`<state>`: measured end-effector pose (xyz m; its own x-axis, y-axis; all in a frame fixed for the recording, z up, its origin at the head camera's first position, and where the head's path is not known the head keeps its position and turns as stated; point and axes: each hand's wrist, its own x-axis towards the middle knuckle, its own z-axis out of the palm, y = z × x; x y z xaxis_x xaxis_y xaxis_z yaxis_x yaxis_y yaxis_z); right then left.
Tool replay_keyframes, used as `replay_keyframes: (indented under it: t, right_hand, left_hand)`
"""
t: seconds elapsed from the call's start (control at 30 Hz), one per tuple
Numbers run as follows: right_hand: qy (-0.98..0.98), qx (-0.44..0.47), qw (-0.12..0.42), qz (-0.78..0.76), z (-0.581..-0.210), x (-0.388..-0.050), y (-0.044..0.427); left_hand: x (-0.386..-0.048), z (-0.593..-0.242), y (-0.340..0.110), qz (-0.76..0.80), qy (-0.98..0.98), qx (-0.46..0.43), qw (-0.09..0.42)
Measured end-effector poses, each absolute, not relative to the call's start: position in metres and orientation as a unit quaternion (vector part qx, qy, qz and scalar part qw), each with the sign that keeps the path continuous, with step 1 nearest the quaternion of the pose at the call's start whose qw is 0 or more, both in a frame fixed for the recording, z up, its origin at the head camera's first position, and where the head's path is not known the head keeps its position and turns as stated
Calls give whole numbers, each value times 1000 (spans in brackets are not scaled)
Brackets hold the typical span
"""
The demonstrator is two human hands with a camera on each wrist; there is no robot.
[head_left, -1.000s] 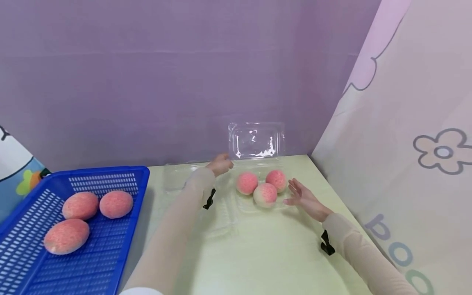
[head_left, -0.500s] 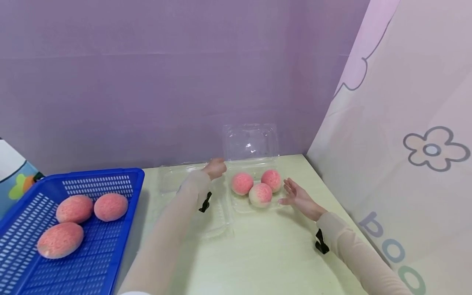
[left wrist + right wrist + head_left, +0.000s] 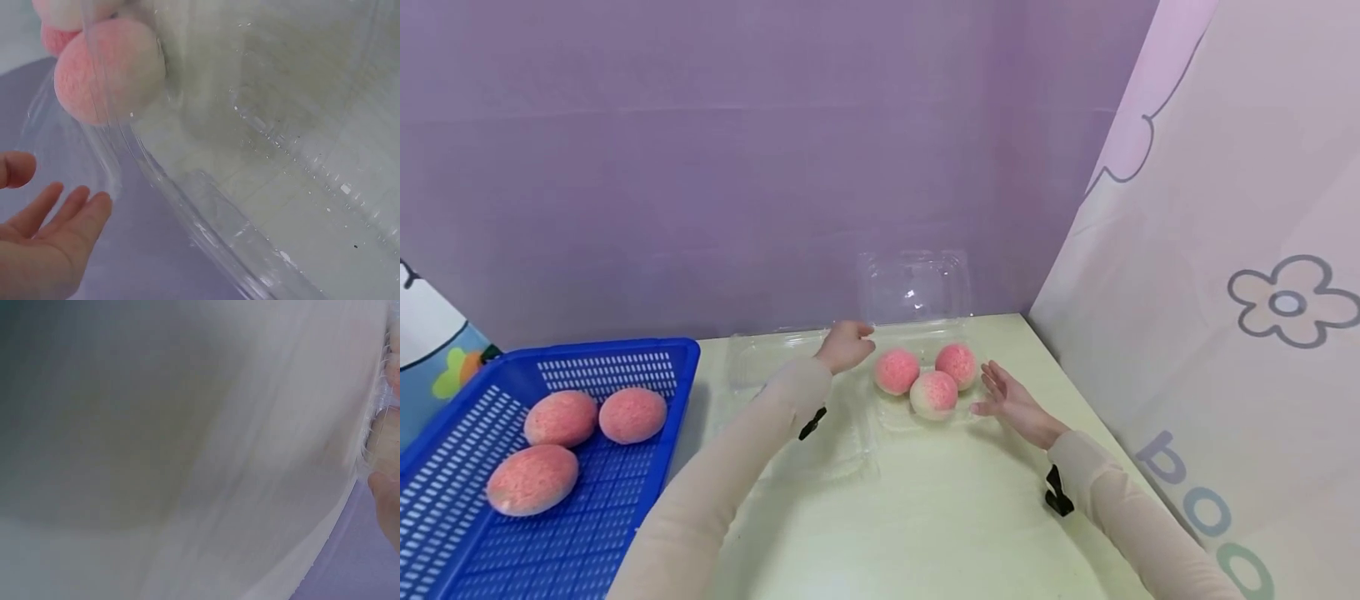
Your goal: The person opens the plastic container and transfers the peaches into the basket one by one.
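Three pink-and-cream peaches sit grouped in the base of a clear plastic clamshell box. Its clear lid stands raised at the back, against the purple backdrop. My left hand hovers near the box's back left corner, fingers loosely bent. In the left wrist view, nothing shows between the thumb and fingers of the left hand. At the right side of the box, my right hand has its fingers spread beside the peaches; whether it touches the box is unclear. The right wrist view is mostly blurred sleeve.
Another clear plastic box lies open on the pale table, under my left forearm. At left stands a blue basket holding three more peaches. A patterned cloth wall rises along the right edge.
The head view shifts slightly. My left hand has turned a little near the lid's hinge, and reflections on the raised lid have dimmed. The right hand and the peaches stay in place.
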<state>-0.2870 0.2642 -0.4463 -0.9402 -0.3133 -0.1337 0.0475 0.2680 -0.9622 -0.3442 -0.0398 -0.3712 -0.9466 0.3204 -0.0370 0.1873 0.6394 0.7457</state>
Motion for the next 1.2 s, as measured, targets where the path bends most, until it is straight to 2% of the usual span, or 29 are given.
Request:
replay_keyframes:
  t: [0.27,0.57,0.9,1.2]
  right_hand:
    - [796,-84,153,-579,-442,-287,267]
    - [793,-82,140,-587,-437,-286,265]
    - [806,-74,141,-570,-439,-287,267]
    - [793,-71,144,-587,-446,-288,263]
  left_hand:
    - [-333,-369,-30,369,904,191,100]
    - [-337,-375,-25,287,916,266,92]
    - [-351,-389,-9,240,920,292,107]
    - [-357,-401,-1,239,927,262,122]
